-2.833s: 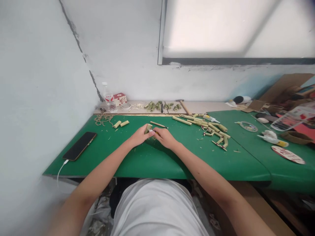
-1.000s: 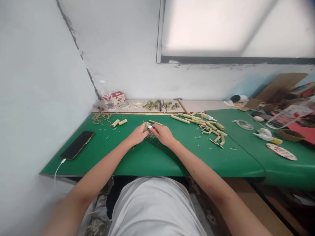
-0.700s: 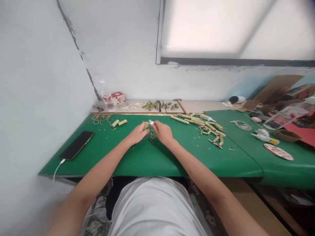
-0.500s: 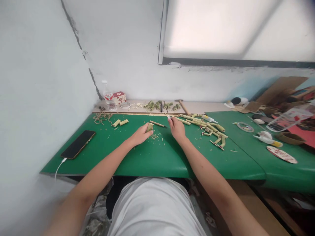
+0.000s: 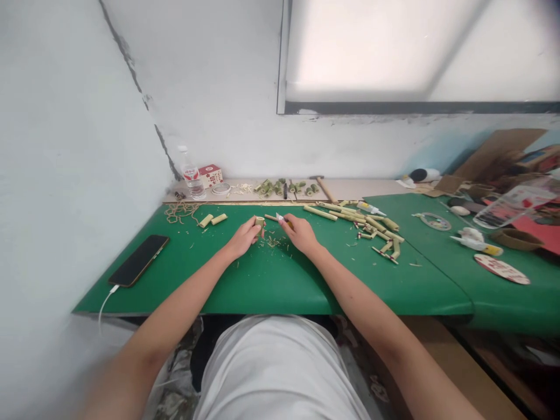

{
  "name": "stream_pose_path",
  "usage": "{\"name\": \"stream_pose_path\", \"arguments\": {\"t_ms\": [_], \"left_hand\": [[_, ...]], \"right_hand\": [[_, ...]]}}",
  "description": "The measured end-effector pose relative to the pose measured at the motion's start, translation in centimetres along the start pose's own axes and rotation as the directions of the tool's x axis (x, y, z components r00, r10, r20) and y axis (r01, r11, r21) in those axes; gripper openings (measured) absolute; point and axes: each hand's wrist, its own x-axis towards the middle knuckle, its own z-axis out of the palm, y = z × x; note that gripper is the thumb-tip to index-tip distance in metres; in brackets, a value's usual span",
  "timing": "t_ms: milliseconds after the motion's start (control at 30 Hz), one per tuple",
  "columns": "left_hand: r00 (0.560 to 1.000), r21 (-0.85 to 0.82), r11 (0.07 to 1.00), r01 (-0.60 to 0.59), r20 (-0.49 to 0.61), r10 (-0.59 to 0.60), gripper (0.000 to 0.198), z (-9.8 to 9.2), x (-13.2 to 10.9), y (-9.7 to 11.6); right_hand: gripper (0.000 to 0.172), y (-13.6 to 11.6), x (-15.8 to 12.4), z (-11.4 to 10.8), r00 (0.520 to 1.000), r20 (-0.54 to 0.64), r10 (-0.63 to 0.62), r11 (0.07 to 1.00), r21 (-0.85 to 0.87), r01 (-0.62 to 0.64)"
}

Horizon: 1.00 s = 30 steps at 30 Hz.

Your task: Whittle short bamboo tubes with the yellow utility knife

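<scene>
My left hand point(image 5: 244, 237) is closed around a short piece of bamboo tube point(image 5: 259, 224), whose cut end faces up. My right hand point(image 5: 301, 232) is closed on a small tool point(image 5: 280, 217) with a pale pointed tip and a yellow part; the fingers cover the rest, so its kind is unclear. That tip is slightly right of the bamboo, apart from it. Behind it lies a thin brown-handled tool point(image 5: 270, 217), partly hidden by the right hand. Bamboo shavings point(image 5: 275, 242) are scattered on the green tabletop point(image 5: 271, 286) between the hands.
Bamboo sticks point(image 5: 321, 213) and jointed pieces lie to the right, near a glue bottle point(image 5: 370, 208). Two bamboo pieces point(image 5: 212, 220), twine point(image 5: 180, 211) and a phone point(image 5: 139, 261) lie left. Along the wall stand a water bottle point(image 5: 191, 175) and a hammer point(image 5: 324, 188).
My right hand has moved left, bringing its tool close to the bamboo and over the brown-handled tool. My left hand has shifted slightly left and turned the bamboo more upright.
</scene>
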Motion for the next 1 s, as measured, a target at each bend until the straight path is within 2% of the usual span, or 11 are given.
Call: {"name": "stream_pose_path", "arguments": {"t_ms": [167,300,400,1000], "left_hand": [[0.998,0.119,0.992,-0.032,-0.053,0.039,0.026,-0.2,-0.1,0.2],[0.980,0.315,0.940,-0.128,-0.106,0.169,0.031,-0.3,0.1,0.0],[0.967,0.361,0.916,-0.177,-0.110,0.230,0.031,-0.4,0.1,-0.1],[0.967,0.473,0.875,-0.107,-0.153,0.202,0.028,-0.7,0.0,0.1]], "right_hand": [[0.034,-0.2,0.1,0.2,1.000,-0.004,-0.013,1.000,0.012,0.013],[0.033,-0.4,0.0,0.4,0.999,0.008,-0.040,0.999,0.029,0.040],[0.034,-0.3,-0.1,0.3,0.999,0.001,-0.043,0.998,0.036,0.043],[0.037,-1.0,-0.4,-0.1,1.000,-0.016,-0.025,0.995,0.098,0.027]]}}
